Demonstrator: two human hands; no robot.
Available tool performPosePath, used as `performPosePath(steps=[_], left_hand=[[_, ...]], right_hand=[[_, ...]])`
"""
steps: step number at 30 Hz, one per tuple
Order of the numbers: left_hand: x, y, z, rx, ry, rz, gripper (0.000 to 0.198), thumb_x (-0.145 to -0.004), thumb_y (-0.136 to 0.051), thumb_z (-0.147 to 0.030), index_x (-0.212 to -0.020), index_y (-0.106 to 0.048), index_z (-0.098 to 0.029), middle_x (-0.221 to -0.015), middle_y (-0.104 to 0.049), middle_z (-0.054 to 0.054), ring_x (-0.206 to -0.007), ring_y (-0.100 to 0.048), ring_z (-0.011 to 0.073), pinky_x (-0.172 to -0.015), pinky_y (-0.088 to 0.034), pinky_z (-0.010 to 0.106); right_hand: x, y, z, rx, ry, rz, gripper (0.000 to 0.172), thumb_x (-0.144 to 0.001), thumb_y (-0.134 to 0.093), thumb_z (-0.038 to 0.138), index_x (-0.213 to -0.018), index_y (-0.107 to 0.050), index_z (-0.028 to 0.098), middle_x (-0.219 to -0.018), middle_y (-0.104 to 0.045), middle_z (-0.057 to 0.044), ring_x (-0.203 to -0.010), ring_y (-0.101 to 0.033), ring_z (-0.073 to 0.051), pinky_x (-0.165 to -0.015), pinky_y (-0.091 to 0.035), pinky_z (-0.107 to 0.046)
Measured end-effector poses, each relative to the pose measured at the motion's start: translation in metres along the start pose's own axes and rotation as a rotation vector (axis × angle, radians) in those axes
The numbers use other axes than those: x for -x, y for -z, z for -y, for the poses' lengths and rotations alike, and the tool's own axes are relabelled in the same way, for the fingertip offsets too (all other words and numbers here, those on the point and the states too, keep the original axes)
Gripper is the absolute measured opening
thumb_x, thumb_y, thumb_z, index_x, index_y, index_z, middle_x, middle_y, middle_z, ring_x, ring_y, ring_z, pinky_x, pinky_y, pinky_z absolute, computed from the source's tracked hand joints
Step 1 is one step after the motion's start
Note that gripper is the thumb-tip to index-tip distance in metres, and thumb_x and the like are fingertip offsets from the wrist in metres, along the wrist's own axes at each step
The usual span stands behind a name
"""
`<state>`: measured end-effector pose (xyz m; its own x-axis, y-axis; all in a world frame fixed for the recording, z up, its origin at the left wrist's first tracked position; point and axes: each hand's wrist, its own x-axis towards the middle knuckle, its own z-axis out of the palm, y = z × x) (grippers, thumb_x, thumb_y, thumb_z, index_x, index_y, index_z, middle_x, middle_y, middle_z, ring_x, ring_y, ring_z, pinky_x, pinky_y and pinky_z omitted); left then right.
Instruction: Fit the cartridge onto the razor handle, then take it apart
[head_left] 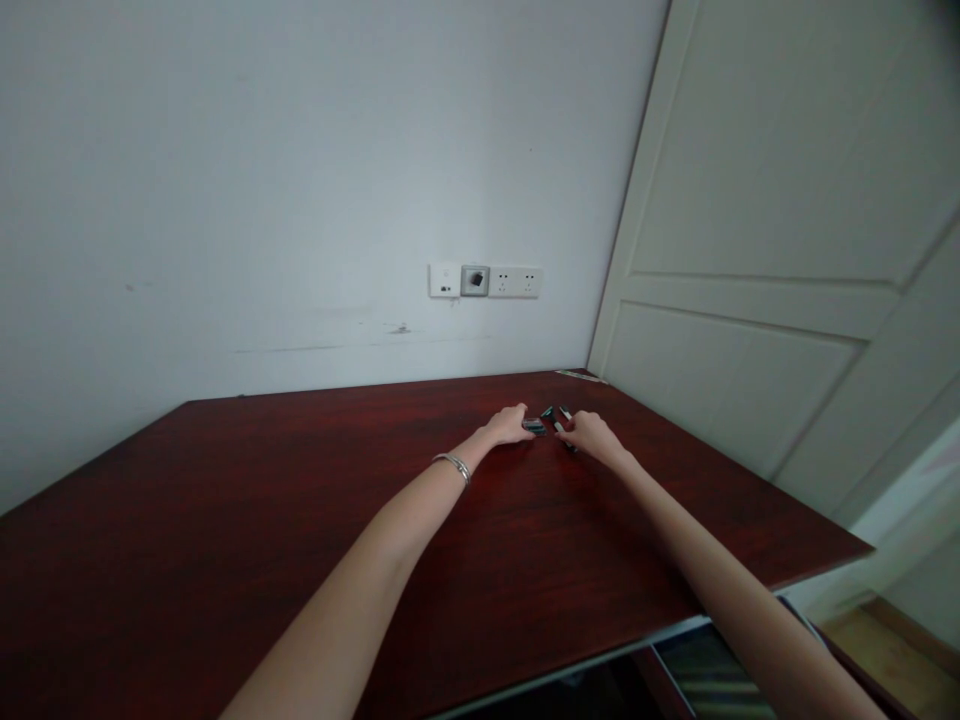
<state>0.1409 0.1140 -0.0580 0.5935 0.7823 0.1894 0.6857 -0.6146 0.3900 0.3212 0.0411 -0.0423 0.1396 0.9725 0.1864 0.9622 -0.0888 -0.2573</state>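
My left hand (510, 425), with a silver bracelet at the wrist, is closed on a small dark rectangular piece with a clear-looking top (534, 426) at the far right part of the table. Just right of it, my right hand (591, 434) pinches a small black-and-light strip (560, 430) between thumb and fingertips. Beyond the fingers lie a small black piece with a greenish edge (549, 412) and a short pale-and-dark piece (565, 411). These are too small to name, and the fingers hide parts of them.
The dark red wooden table (262, 520) runs up to a white wall with a row of sockets (514, 282). A white panelled door (750, 340) stands along the right side. Below the front edge is an open drawer (712, 670). A pale strip (580, 376) lies in the back corner.
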Motion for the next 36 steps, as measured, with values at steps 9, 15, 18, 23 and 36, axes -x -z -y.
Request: performPosePath(steps=[9, 15, 18, 23, 36], left_hand=[[0.002, -0.006, -0.006, 0.032, 0.096, -0.014, 0.057, -0.069, -0.064, -0.037, -0.116, -0.041, -0.015, -0.11, -0.059, 0.013, -0.099, -0.058, 0.0236, -0.078, -0.043, 0.027], [0.013, 0.001, 0.006, 0.17, 0.026, -0.119, 0.061, -0.065, -0.068, -0.038, -0.115, -0.043, -0.015, -0.103, -0.062, 0.011, -0.095, -0.059, 0.0223, -0.08, -0.042, 0.029], [0.03, 0.014, 0.024, 0.191, -0.014, -0.163, 0.06, -0.065, -0.067, -0.04, -0.114, -0.044, -0.015, -0.102, -0.063, 0.009, -0.096, -0.058, 0.0228, -0.083, -0.041, 0.032], [0.073, 0.047, 0.066, 0.181, -0.015, -0.2, 0.057, -0.065, -0.067, -0.039, -0.113, -0.045, -0.018, -0.104, -0.064, 0.005, -0.104, -0.055, 0.0221, -0.091, -0.036, 0.033], [0.171, 0.09, 0.12, 0.166, 0.059, -0.187, 0.06, -0.065, -0.067, -0.04, -0.115, -0.042, -0.018, -0.109, -0.063, 0.008, -0.105, -0.055, 0.0214, -0.093, -0.035, 0.033]], right_hand=[[0.002, -0.004, 0.008, 0.033, -0.081, 0.02, 0.024, -0.068, -0.06, 0.031, -0.084, -0.066, 0.013, -0.088, -0.065, -0.015, -0.083, -0.063, -0.026, -0.065, -0.044, -0.028], [0.003, -0.004, 0.011, 0.057, -0.095, 0.033, 0.023, -0.07, -0.057, 0.027, -0.086, -0.065, 0.012, -0.092, -0.064, -0.017, -0.084, -0.062, -0.027, -0.065, -0.045, -0.029], [0.003, -0.003, 0.012, 0.069, -0.095, 0.033, 0.025, -0.07, -0.057, 0.027, -0.088, -0.064, 0.012, -0.093, -0.064, -0.017, -0.085, -0.062, -0.028, -0.066, -0.045, -0.03], [0.003, -0.002, 0.014, 0.073, -0.101, 0.03, 0.026, -0.07, -0.057, 0.027, -0.09, -0.064, 0.011, -0.093, -0.063, -0.018, -0.085, -0.062, -0.028, -0.066, -0.045, -0.03], [0.003, -0.003, 0.064, -0.122, 0.09, -0.132, 0.024, -0.067, -0.056, 0.032, -0.077, -0.071, 0.015, -0.074, -0.069, -0.012, -0.073, -0.064, -0.023, -0.058, -0.04, -0.024]])
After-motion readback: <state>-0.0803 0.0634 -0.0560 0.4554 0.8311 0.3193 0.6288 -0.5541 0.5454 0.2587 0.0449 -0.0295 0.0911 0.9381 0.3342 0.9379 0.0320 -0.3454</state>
